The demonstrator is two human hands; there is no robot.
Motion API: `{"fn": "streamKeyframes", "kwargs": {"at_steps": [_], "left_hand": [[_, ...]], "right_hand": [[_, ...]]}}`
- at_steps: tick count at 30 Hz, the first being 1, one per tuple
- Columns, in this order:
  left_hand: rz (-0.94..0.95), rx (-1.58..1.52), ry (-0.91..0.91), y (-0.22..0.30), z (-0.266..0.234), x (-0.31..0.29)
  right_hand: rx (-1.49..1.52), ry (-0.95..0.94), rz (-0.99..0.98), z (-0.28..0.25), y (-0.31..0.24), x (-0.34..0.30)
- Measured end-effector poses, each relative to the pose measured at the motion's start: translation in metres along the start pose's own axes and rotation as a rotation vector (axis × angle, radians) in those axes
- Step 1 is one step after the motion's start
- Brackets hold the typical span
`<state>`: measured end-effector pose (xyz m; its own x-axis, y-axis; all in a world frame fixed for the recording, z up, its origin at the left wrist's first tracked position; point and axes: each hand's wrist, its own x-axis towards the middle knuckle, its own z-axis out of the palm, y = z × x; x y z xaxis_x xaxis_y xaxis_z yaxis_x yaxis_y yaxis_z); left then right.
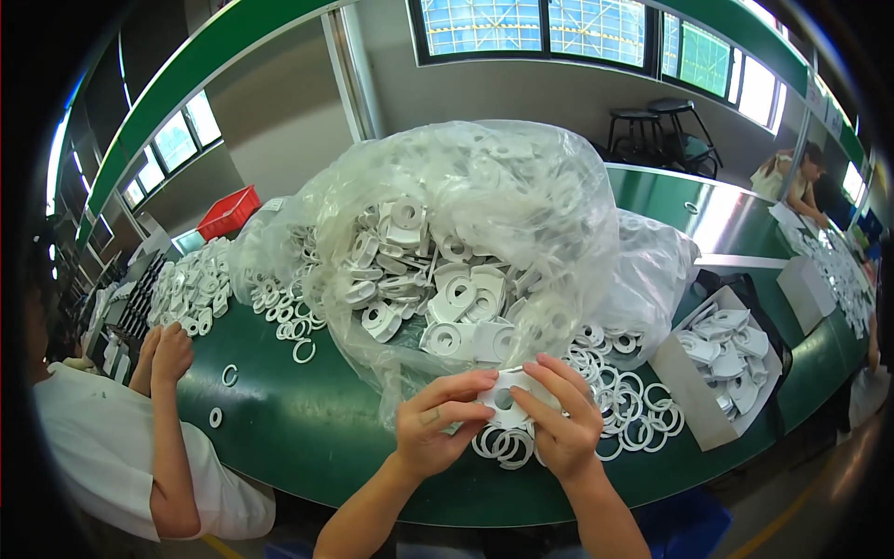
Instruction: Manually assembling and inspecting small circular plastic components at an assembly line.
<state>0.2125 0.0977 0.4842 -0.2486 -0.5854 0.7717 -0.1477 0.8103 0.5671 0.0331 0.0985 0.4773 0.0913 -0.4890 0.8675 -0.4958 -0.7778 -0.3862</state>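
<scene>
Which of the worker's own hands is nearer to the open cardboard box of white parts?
Right. The right hand is beside the cardboard box, with loose white rings between; the left hand is farther away.

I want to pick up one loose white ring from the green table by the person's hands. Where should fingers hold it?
Pinch the white ring across its thin band from above, one finger inside the hole. It lies flat among overlapping rings, so its sides are hard to reach.

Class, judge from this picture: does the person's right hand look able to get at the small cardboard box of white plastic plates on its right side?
Probably yes. The small cardboard box stands open-topped beside the right hand, with only loose white rings lying flat between. But that hand shares a white plastic plate with the left hand.
</scene>
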Motion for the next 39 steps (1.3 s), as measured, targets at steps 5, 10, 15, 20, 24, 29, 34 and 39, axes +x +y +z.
{"fn": "streamKeyframes", "kwargs": {"at_steps": [5, 10, 15, 20, 24, 29, 34, 39], "left_hand": [[0.011, 0.006, 0.026, 0.005, 0.000, -0.001], [-0.052, 0.033, 0.055, -0.004, 0.003, -0.004], [-0.271, 0.250, 0.129, -0.009, 0.008, 0.001], [-0.281, 0.335, -0.325, -0.011, -0.004, -0.004], [-0.338, 0.285, -0.524, -0.011, 0.011, -0.005], [-0.399, 0.321, -0.686, -0.007, 0.005, -0.005], [-0.348, 0.312, -0.653, -0.008, 0.002, -0.006], [-0.435, 0.313, -0.636, -0.021, 0.006, -0.006]], "right_hand": [[-0.033, 0.053, -0.024, 0.000, -0.006, 0.000], [0.087, -0.082, 0.121, 0.002, 0.007, -0.008], [0.215, -0.073, 0.250, -0.002, 0.009, -0.007], [0.184, 0.255, 0.693, -0.068, 0.034, 0.008], [0.259, 0.364, 0.723, -0.159, 0.065, 0.012], [0.272, 0.439, 0.792, -0.204, 0.088, -0.014], [-0.507, 0.191, 0.779, -0.241, 0.095, -0.026], [-0.897, 0.285, 0.351, -0.223, 0.076, -0.017]]}}
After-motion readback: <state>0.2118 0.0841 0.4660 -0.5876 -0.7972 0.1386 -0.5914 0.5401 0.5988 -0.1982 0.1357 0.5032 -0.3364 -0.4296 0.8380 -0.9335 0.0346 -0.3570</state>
